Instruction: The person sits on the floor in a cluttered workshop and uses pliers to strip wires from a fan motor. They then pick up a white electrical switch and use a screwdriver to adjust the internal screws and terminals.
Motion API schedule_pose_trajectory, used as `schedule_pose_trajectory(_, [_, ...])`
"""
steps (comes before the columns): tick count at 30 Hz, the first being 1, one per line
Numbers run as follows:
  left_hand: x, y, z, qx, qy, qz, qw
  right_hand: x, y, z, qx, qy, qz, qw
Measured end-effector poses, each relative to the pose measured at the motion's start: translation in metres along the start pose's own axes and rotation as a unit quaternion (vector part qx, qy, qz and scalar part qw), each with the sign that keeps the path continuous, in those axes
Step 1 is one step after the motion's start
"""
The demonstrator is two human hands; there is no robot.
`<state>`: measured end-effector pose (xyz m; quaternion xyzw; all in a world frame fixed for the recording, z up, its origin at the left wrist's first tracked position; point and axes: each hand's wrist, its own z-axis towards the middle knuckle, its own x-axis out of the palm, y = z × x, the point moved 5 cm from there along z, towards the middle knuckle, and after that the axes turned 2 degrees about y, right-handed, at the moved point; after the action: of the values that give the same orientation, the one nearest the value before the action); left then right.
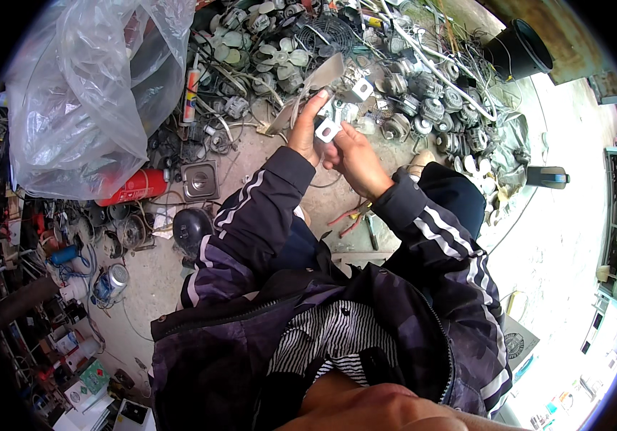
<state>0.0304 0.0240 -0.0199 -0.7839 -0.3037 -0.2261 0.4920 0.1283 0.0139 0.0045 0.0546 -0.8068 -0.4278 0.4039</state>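
Between my two hands is a small metal assembly [328, 130] with a white slotted bracket, held above the concrete floor. My left hand [305, 128] is closed on its left side, thumb raised along it. My right hand [355, 158] grips it from the lower right, some fingers hidden underneath. Grey flat blades [323, 72] show just above; whether they join the held piece I cannot tell. Below my right hand lie red-handled pliers [351, 228] and a slim tool [372, 235].
Heaped small motors [430, 100], fan blades [283, 56] and cables spread ahead. A large plastic bag [89, 100], red cylinder [136, 188], metal pan [200, 179] and clutter [78, 337] are at left. A black bucket [517, 50] is at the back right.
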Motion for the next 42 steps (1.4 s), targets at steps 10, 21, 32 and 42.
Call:
schedule_pose_trajectory(10, [-0.003, -0.004, 0.008, 0.118, -0.063, -0.001, 0.991, -0.002, 0.001, -0.004, 0.002, -0.046, -0.036, 0.998])
schedule_pose_trajectory(21, [-0.006, -0.007, 0.008, 0.142, -0.061, 0.0, 0.988, -0.008, 0.006, -0.003, -0.047, -0.07, -0.131, 0.988])
schedule_pose_trajectory(32, [-0.007, -0.01, 0.003, 0.122, -0.053, 0.016, 0.991, -0.017, 0.009, -0.002, -0.075, -0.028, -0.226, 0.971])
schedule_pose_trajectory(42, [-0.012, -0.006, 0.005, 0.107, -0.048, 0.014, 0.993, -0.033, 0.011, 0.003, -0.106, 0.016, -0.327, 0.939])
